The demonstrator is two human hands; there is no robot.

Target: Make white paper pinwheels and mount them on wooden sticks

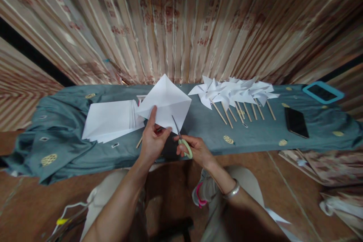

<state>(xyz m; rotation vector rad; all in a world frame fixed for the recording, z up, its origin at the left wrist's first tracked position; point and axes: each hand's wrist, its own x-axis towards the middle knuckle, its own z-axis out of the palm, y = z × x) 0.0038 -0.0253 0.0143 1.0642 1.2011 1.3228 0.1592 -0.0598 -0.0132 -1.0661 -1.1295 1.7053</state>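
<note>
My left hand (154,136) grips a creased square sheet of white paper (167,96) by its lower edge, holding it up with one corner pointing away from me. In my right hand (195,147) is a pair of scissors (185,148) with light green handles. A dark blade lies over the lower right part of the sheet; the other blade is hidden behind the paper. Left of my hands a stack of white paper (109,119) lies fanned out. To the right, several white paper pinwheels (235,91) on wooden sticks lie in an overlapping row.
A green-grey cloth with yellow pineapple prints (204,132) covers the narrow table. At its right end lie a black phone (296,122) and a blue-framed tablet-like object (323,92). Behind hangs a patterned curtain (176,26). A stick end (138,143) pokes out beside my left hand.
</note>
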